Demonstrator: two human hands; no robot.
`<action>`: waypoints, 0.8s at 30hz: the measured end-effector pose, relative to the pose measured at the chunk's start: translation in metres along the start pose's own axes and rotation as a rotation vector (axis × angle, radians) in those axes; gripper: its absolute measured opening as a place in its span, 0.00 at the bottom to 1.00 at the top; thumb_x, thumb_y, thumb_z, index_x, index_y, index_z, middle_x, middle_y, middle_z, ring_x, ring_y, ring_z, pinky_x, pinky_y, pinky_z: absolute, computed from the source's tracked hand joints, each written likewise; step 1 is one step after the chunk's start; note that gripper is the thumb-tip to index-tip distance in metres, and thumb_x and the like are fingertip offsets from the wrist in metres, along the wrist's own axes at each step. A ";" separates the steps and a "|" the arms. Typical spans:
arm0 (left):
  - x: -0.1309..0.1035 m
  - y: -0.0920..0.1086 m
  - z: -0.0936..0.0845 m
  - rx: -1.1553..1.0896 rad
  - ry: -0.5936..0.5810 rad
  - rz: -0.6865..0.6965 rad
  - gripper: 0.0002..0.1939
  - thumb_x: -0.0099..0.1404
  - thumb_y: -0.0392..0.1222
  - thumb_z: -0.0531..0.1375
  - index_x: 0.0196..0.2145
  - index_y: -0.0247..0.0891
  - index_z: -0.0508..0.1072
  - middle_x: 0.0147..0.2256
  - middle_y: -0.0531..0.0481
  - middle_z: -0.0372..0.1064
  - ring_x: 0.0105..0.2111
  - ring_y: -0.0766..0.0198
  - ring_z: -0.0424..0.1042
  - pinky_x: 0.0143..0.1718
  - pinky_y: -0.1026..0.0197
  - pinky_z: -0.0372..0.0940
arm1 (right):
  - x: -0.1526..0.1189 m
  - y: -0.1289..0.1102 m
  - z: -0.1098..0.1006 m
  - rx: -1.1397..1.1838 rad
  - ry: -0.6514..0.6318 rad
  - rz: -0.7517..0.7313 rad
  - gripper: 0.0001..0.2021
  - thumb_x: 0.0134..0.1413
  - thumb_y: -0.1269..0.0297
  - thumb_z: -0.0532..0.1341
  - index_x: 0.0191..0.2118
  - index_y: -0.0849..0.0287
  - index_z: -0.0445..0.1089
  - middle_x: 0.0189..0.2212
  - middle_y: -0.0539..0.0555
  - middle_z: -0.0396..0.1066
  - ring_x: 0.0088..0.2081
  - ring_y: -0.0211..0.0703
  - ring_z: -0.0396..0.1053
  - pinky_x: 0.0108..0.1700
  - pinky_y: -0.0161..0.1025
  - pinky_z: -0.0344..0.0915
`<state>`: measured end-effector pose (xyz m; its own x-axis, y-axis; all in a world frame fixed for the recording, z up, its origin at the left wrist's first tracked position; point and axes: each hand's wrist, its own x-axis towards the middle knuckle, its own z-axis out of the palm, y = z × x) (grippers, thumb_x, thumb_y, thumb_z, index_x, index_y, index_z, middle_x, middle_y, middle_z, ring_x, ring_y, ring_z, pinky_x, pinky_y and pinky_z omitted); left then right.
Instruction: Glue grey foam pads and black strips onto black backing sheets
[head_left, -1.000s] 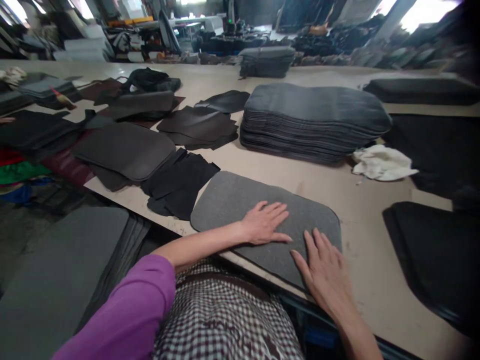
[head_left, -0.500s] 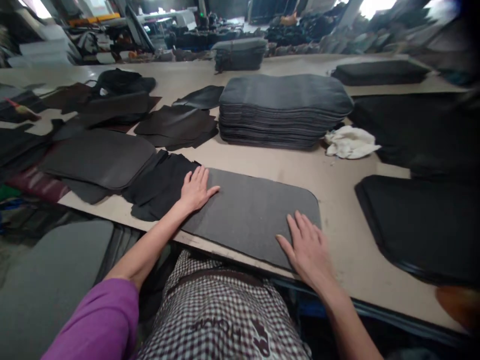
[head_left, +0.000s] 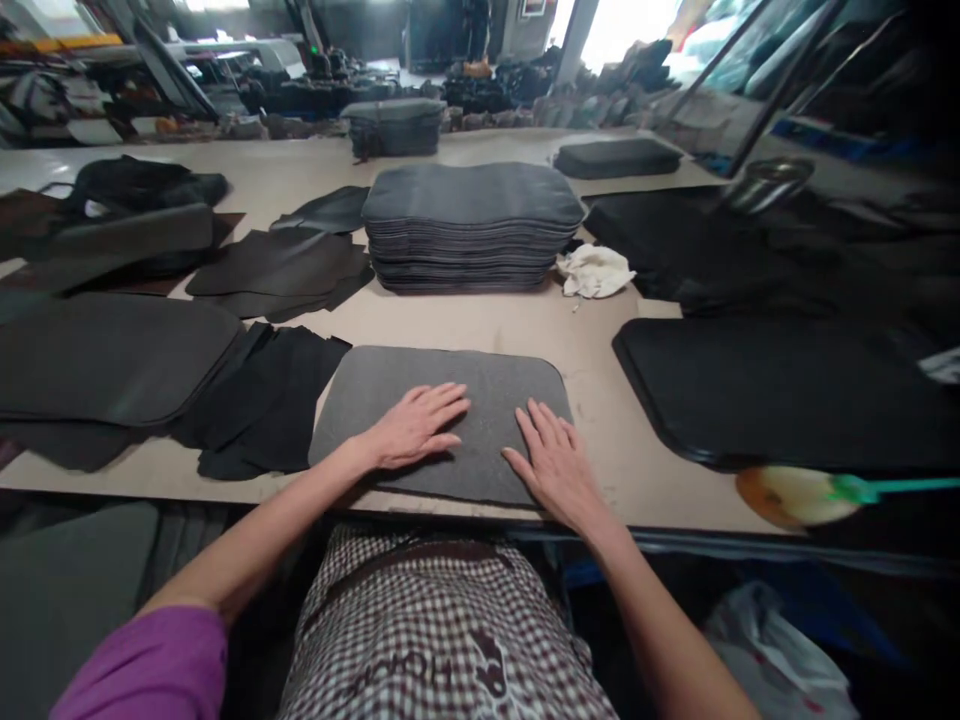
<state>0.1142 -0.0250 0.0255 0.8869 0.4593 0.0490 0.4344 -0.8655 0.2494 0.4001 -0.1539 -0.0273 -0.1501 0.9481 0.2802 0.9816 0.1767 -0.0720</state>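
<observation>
A grey flat panel with rounded corners lies at the front edge of the table. My left hand rests flat on the middle of it, fingers stretched out to the right. On the panel's right part lies my right hand, palm down with the fingers spread. Neither hand grips anything. Just left of the panel is a loose heap of black sheet pieces. Beyond the panel stands a tall stack of similar dark panels.
A crumpled white cloth sits right of the stack. At the right are a pile of black panels and a shallow amber-stained dish with a green-handled tool. Dark brown sheets and a large dark panel lie to the left.
My left hand has slid from the panel's left end to its middle. My right hand stays on the right part. The view has turned to the right, showing the dish and green handle.
</observation>
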 end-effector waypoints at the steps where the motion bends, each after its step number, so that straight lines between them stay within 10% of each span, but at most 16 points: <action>1: 0.006 0.003 0.001 -0.039 -0.041 0.075 0.36 0.78 0.63 0.45 0.76 0.46 0.50 0.76 0.44 0.43 0.76 0.54 0.44 0.73 0.45 0.44 | 0.000 0.000 0.000 0.003 0.002 -0.003 0.36 0.76 0.43 0.44 0.73 0.67 0.55 0.74 0.68 0.50 0.74 0.60 0.48 0.71 0.60 0.50; 8: 0.018 -0.008 0.003 -0.305 -0.115 0.164 0.32 0.79 0.59 0.47 0.73 0.44 0.58 0.74 0.43 0.50 0.75 0.55 0.47 0.75 0.44 0.43 | 0.008 -0.016 -0.030 0.079 0.085 0.007 0.28 0.75 0.51 0.54 0.68 0.68 0.64 0.72 0.73 0.53 0.73 0.68 0.50 0.69 0.69 0.51; 13: 0.017 -0.015 -0.014 -0.660 0.071 -0.026 0.27 0.81 0.54 0.43 0.71 0.44 0.62 0.71 0.45 0.58 0.71 0.60 0.59 0.72 0.50 0.55 | 0.029 -0.043 -0.050 0.514 0.053 -0.356 0.14 0.76 0.66 0.54 0.59 0.60 0.71 0.58 0.59 0.75 0.62 0.46 0.69 0.66 0.50 0.64; 24: 0.047 -0.031 0.003 -0.241 -0.232 0.372 0.38 0.78 0.62 0.48 0.77 0.45 0.45 0.75 0.45 0.47 0.76 0.56 0.43 0.75 0.45 0.41 | 0.048 -0.075 -0.021 0.420 -0.253 -0.379 0.31 0.69 0.45 0.62 0.68 0.57 0.63 0.64 0.59 0.68 0.67 0.57 0.60 0.73 0.61 0.50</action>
<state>0.1433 0.0226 0.0175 0.9983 0.0482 -0.0329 0.0581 -0.8788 0.4737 0.3222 -0.1275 0.0118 -0.5532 0.8231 0.1279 0.7319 0.5537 -0.3971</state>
